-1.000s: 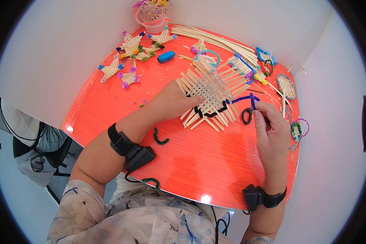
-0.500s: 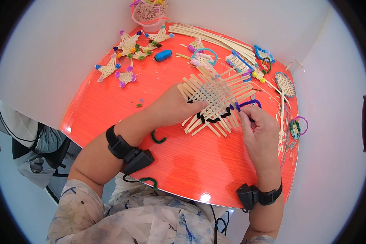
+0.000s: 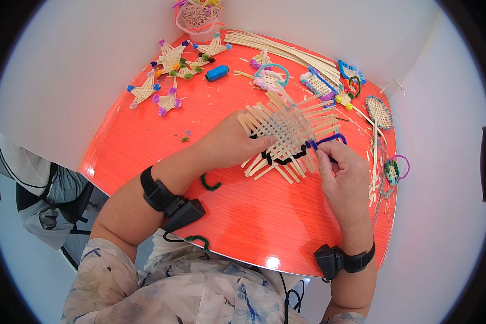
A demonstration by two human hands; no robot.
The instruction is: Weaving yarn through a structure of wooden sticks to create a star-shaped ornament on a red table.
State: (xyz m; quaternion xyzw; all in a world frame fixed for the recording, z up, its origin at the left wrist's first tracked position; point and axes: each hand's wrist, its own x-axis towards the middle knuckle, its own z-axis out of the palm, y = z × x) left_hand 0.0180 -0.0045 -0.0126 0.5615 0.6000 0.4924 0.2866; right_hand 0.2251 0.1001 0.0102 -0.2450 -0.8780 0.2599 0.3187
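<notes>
My left hand [image 3: 240,143] grips a woven mat of pale bamboo strips [image 3: 286,129] at its left side, thumb on top and fingers hidden beneath. Loose strip ends fan out all round the weave. A black pipe cleaner [image 3: 286,160] winds in and out of the strips along the near edge. At the mat's right edge, a dark blue pipe cleaner [image 3: 332,137] passes among the strips and loops outward. My right hand [image 3: 343,173] pinches this blue pipe cleaner between thumb and forefinger, close beside the strips.
Woven stars with coloured tips [image 3: 170,56] and a blue spool [image 3: 217,73] lie at the far left. Behind them stands a pink basket [image 3: 198,19]. Long bamboo strips [image 3: 281,48] and small woven pieces [image 3: 379,112] line the far and right edges. Green pipe cleaner bits [image 3: 209,183] lie nearer.
Both hands keep their hold and barely shift. The mat tilts very slightly, and the blue pipe cleaner's loop has moved a little at the right edge.
</notes>
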